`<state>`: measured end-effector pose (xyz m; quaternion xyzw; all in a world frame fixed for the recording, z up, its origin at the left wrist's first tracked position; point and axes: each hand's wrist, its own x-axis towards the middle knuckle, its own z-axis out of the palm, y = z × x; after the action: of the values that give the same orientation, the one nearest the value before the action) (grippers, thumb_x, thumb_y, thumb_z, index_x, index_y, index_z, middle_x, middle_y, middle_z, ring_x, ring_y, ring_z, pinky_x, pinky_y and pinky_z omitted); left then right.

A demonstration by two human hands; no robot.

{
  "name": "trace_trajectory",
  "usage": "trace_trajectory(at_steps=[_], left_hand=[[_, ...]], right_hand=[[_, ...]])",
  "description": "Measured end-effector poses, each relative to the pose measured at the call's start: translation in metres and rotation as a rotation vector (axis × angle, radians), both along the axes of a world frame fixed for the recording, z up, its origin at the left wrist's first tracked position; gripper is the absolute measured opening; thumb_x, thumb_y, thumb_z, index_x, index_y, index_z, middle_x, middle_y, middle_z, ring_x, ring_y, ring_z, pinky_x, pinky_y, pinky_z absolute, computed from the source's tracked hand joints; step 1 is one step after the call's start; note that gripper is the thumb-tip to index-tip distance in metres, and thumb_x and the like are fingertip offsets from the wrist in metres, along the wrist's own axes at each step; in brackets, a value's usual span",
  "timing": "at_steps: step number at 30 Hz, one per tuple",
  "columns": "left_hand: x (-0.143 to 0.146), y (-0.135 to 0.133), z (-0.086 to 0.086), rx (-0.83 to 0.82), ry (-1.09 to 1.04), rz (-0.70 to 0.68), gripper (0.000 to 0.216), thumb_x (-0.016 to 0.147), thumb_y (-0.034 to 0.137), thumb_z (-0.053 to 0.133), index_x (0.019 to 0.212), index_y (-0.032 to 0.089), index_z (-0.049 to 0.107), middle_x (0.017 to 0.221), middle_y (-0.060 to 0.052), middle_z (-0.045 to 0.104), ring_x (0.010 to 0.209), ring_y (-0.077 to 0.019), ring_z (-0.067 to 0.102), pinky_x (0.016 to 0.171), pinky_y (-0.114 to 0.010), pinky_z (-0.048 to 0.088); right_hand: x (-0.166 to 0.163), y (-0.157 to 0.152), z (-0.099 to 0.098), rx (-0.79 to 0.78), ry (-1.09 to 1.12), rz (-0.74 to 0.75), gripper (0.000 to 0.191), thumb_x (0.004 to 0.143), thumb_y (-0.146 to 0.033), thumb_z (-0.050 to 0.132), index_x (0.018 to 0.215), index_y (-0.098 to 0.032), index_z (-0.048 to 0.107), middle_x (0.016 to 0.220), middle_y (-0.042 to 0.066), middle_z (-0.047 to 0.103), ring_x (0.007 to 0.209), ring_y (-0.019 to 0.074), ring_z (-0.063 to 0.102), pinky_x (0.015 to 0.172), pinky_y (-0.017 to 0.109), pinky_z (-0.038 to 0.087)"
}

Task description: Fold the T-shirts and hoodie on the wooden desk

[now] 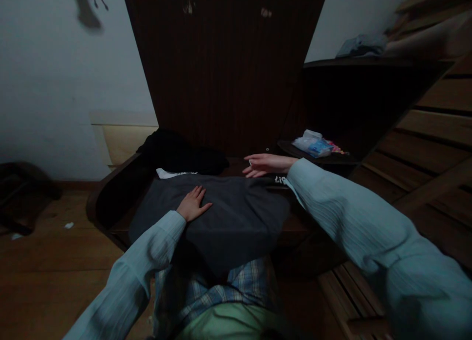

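A dark grey cloth, perhaps a garment (236,207), is spread over a dark wooden surface and hangs down over its front edge. My left hand (193,203) rests flat on its left part, fingers stretched out. Above the cloth's far right edge is my right hand (268,164), fingers extended and somewhat apart, with no object plainly gripped. A small white spot shows by its fingers; I cannot make out what it is. White lettering (280,180) shows on something dark beneath my right wrist. Black cloth (180,153) lies bunched behind the grey one, with a white strip (175,173) between them.
A tall dark wooden panel (228,74) stands behind the surface. To the right, a low shelf holds a white and blue plastic packet (313,144). Grey cloth (363,45) lies on the upper shelf. A curved armrest-like edge (98,202) bounds the left, and wooden slats (435,133) the right.
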<state>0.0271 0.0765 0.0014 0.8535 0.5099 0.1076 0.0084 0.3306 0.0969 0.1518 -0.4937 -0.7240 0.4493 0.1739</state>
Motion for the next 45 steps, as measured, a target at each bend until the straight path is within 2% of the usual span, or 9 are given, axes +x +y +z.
trace_trajectory(at_steps=[3, 11, 16, 21, 26, 35, 38, 41, 45], left_hand=[[-0.001, 0.001, -0.002, -0.001, 0.001, -0.005, 0.074, 0.080, 0.062, 0.028, 0.130, 0.008, 0.038, 0.140, -0.015, 0.033, 0.131, -0.0269, 0.025, 0.105, -0.039, 0.025], [-0.001, 0.002, -0.002, 0.000, -0.022, -0.005, 0.073, 0.080, 0.062, 0.029, 0.130, 0.011, 0.039, 0.140, -0.014, 0.033, 0.130, -0.0268, 0.026, 0.104, -0.040, 0.026], [0.000, -0.001, 0.001, -0.018, -0.008, 0.002, 0.072, 0.081, 0.060, 0.030, 0.130, 0.008, 0.038, 0.140, -0.016, 0.032, 0.131, -0.0271, 0.025, 0.105, -0.040, 0.025], [0.004, 0.001, 0.001, -0.018, -0.010, 0.046, 0.068, 0.081, 0.058, 0.032, 0.130, 0.012, 0.039, 0.140, -0.014, 0.033, 0.131, -0.0270, 0.025, 0.104, -0.041, 0.027], [0.009, 0.002, 0.001, -0.023, 0.009, 0.101, 0.066, 0.081, 0.055, 0.035, 0.130, 0.011, 0.039, 0.140, -0.014, 0.032, 0.131, -0.0273, 0.025, 0.104, -0.040, 0.027], [0.019, 0.008, 0.008, -0.063, 0.041, 0.337, 0.071, 0.083, 0.056, 0.026, 0.132, 0.006, 0.034, 0.141, -0.017, 0.028, 0.132, -0.0272, 0.022, 0.104, -0.042, 0.024], [0.025, 0.016, 0.010, -0.064, 0.044, 0.415, 0.072, 0.083, 0.056, 0.024, 0.133, 0.005, 0.033, 0.141, -0.017, 0.028, 0.132, -0.0274, 0.023, 0.104, -0.042, 0.024], [0.028, 0.021, 0.010, -0.076, 0.042, 0.467, 0.073, 0.082, 0.055, 0.024, 0.132, 0.002, 0.033, 0.141, -0.019, 0.028, 0.131, -0.0291, 0.023, 0.104, -0.042, 0.024], [0.028, 0.023, 0.009, -0.055, 0.034, 0.457, 0.072, 0.082, 0.054, 0.025, 0.132, 0.002, 0.033, 0.139, -0.020, 0.031, 0.130, -0.0308, 0.025, 0.103, -0.044, 0.025]], right_hand=[[-0.014, -0.005, -0.005, -0.037, 0.151, 0.038, 0.042, 0.086, -0.038, 0.043, 0.124, -0.020, 0.038, 0.114, 0.010, 0.058, 0.093, 0.0135, 0.060, 0.087, 0.032, 0.045], [-0.004, -0.007, -0.062, 0.097, -0.519, -0.004, 0.026, 0.076, -0.029, 0.058, 0.096, -0.013, 0.057, 0.086, 0.007, 0.064, 0.074, 0.0146, 0.060, 0.070, 0.025, 0.045], [-0.017, -0.012, -0.082, 0.203, -0.674, -0.009, 0.028, 0.066, -0.039, 0.067, 0.077, -0.016, 0.056, 0.077, 0.005, 0.061, 0.072, 0.0172, 0.056, 0.060, 0.024, 0.042], [-0.032, -0.009, -0.090, 0.262, -0.698, 0.036, 0.013, 0.067, -0.024, 0.063, 0.073, -0.016, 0.056, 0.078, 0.005, 0.062, 0.075, 0.0176, 0.057, 0.062, 0.022, 0.041], [-0.042, -0.006, -0.093, 0.368, -0.726, 0.015, 0.024, 0.068, -0.023, 0.061, 0.089, -0.014, 0.055, 0.100, 0.012, 0.061, 0.093, 0.0249, 0.057, 0.074, 0.028, 0.042], [-0.048, 0.008, -0.069, 0.703, -0.762, -0.137, 0.024, 0.078, -0.022, 0.047, 0.100, -0.014, 0.049, 0.105, 0.012, 0.057, 0.091, 0.0231, 0.057, 0.071, 0.028, 0.041], [-0.055, 0.017, -0.072, 0.823, -0.780, -0.191, 0.022, 0.083, -0.019, 0.040, 0.103, -0.015, 0.047, 0.109, 0.013, 0.053, 0.097, 0.0227, 0.055, 0.072, 0.027, 0.041], [-0.059, 0.022, -0.085, 0.739, -0.838, -0.243, 0.021, 0.086, -0.021, 0.038, 0.104, -0.014, 0.046, 0.111, 0.015, 0.052, 0.097, 0.0228, 0.056, 0.071, 0.028, 0.042], [-0.052, 0.018, -0.096, 0.594, -0.841, -0.316, 0.033, 0.087, -0.040, 0.037, 0.107, -0.015, 0.048, 0.110, 0.014, 0.056, 0.093, 0.0239, 0.059, 0.072, 0.030, 0.043]])
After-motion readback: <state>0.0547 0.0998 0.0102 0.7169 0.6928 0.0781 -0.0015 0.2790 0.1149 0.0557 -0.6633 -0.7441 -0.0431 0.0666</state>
